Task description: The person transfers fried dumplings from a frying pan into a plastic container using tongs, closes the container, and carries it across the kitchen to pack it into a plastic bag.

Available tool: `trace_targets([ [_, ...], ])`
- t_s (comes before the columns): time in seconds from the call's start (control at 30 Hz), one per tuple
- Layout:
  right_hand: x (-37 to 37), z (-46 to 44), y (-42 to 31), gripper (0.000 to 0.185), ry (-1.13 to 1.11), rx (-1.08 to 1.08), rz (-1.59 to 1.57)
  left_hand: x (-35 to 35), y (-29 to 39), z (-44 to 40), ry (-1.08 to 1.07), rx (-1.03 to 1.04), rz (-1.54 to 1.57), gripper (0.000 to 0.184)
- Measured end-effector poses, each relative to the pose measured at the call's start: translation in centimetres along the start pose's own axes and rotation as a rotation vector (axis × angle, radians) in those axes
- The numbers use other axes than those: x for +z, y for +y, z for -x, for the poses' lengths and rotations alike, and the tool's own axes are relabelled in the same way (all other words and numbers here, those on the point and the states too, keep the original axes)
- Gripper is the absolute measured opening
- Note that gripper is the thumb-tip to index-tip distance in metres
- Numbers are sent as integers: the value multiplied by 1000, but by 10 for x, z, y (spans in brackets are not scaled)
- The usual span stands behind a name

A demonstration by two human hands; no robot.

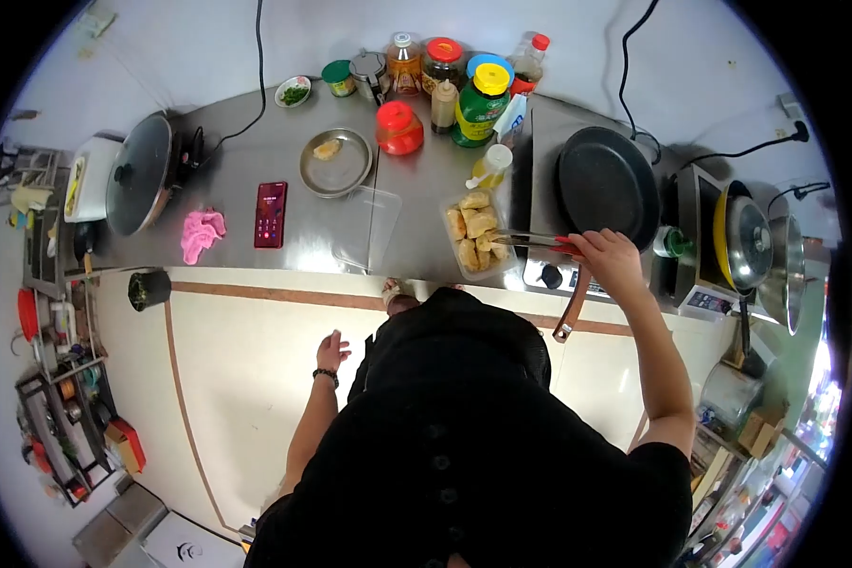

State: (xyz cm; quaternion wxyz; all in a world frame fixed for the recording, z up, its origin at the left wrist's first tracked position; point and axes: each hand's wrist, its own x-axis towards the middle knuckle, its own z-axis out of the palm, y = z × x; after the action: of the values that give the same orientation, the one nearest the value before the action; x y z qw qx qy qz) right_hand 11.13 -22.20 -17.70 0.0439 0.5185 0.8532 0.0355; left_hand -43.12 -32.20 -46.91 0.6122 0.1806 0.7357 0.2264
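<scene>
My right hand (611, 260) grips metal tongs (535, 240) by their red-trimmed end. Their far end reaches into a clear plastic container (491, 272) of golden-brown food pieces (475, 222), perhaps dumplings. Whether the tips pinch a piece, I cannot tell. Beyond my right hand a black frying pan (608, 180) rests on the cooktop, its brown handle (572, 308) passing under the hand. My left hand (331, 352) hangs beside my body over the floor, fingers somewhat apart and holding nothing. On the counter, a round metal plate (350, 186) carries one similar piece (327, 150).
Bottles and jars, among them a green jar (475, 118) and a red-lidded jar (399, 128), line the wall. A phone (271, 215), a pink cloth (202, 235) and a clear lid (369, 227) lie leftward. A lidded pan (140, 175) stands far left; lidded yellow cookware (746, 244) is right.
</scene>
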Motion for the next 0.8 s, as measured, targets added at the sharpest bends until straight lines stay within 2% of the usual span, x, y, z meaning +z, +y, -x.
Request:
trace_targets([
  [0.07, -15, 12, -7, 30, 204, 214, -192, 23, 48, 3, 11, 257, -162, 41],
  [0.13, -11, 34, -8, 30, 363, 526, -281, 39, 98, -4, 123, 553, -512, 34],
  [0.2, 2, 57, -6, 29, 451, 862, -337, 57, 137, -23, 324, 781, -612, 30],
  [0.23, 13, 66, -1, 29, 461, 880, -336, 67, 159, -22, 372, 758, -633, 29],
  [0.3, 40, 85, 9, 33, 260, 1168, -350, 82, 188, -31, 445, 732, -733, 26],
  [0.33, 50, 89, 12, 39, 211, 1156, -356, 85, 197, -39, 406, 665, -764, 26],
  [0.4, 71, 90, 14, 41, 260, 1156, -251, 88, 205, -46, 433, 627, -947, 26],
  [0.43, 76, 89, 18, 42, 234, 1145, -256, 87, 207, -49, 426, 641, -960, 26],
  [0.5, 84, 88, 24, 41, 238, 1158, -240, 87, 209, -50, 364, 528, -986, 25],
  [0.67, 86, 89, 29, 39, 151, 1131, -189, 76, 188, -50, 371, 623, -1024, 26],
  [0.73, 81, 92, 28, 41, 157, 1139, -209, 72, 178, -50, 402, 584, -819, 24],
  [0.8, 78, 93, 25, 44, 312, 992, 52, 65, 176, -40, 65, 357, -400, 19],
])
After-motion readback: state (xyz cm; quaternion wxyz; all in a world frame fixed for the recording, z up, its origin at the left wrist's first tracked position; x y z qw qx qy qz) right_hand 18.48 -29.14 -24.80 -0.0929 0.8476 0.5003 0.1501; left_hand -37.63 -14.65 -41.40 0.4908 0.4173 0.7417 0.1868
